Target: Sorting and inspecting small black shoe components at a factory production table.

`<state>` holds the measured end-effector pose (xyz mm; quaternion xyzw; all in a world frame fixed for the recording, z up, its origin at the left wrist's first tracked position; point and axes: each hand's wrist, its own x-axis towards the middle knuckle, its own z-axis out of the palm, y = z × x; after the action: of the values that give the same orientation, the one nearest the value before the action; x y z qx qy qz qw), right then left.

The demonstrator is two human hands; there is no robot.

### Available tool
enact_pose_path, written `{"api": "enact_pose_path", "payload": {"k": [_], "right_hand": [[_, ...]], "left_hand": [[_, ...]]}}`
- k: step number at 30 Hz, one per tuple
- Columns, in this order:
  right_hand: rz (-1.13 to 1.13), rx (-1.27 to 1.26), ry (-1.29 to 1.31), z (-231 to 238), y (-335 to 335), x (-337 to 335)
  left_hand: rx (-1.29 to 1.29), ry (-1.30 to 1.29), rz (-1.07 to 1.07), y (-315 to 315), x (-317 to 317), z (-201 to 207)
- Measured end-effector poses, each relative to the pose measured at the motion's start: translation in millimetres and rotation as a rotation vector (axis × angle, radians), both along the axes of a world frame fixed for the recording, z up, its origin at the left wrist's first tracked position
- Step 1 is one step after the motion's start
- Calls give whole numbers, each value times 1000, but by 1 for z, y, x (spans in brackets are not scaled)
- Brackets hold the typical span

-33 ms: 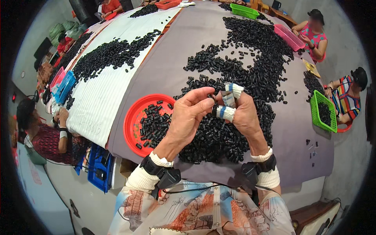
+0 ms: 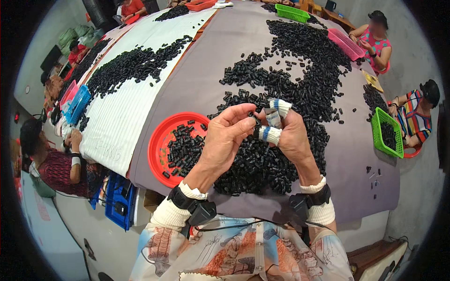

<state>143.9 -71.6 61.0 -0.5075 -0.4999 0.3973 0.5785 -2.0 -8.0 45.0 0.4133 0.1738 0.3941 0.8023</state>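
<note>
My left hand (image 2: pixel 228 133) is closed, with a small black cylindrical part (image 2: pixel 254 117) pinched between thumb and forefinger. Close beside it, my right hand (image 2: pixel 294 136) wears white knit finger covers (image 2: pixel 270 135) with blue stripes on thumb and forefinger. Between those covered fingers is a flat silvery-grey piece (image 2: pixel 272 118); its exact kind I cannot make out. Both hands are above a large pile of black parts (image 2: pixel 255 168). Left of my left hand, a round red tray (image 2: pixel 154 154) holds many more of the same parts.
The grey-covered table (image 2: pixel 178 93) adjoins a white-covered one (image 2: pixel 112 136) on the left. Green baskets (image 2: pixel 378 136), a pink basket (image 2: pixel 346 44) and a blue basket (image 2: pixel 78 104) stand around the edges. Other people sit on both sides. Blue crates (image 2: pixel 117 201) stand below at left.
</note>
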Motion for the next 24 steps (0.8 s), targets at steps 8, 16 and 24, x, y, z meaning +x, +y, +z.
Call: {"api": "enact_pose_path", "payload": {"k": [8, 16, 24], "right_hand": [[-24, 20, -76, 3, -1, -2], [5, -71, -246, 9, 2, 1], [178, -186, -220, 19, 6, 9]], "left_hand": [[-129, -62, -7, -1, 3, -1], [-212, -200, -112, 2, 2, -1], [-239, -242, -172, 6, 1, -4]]}}
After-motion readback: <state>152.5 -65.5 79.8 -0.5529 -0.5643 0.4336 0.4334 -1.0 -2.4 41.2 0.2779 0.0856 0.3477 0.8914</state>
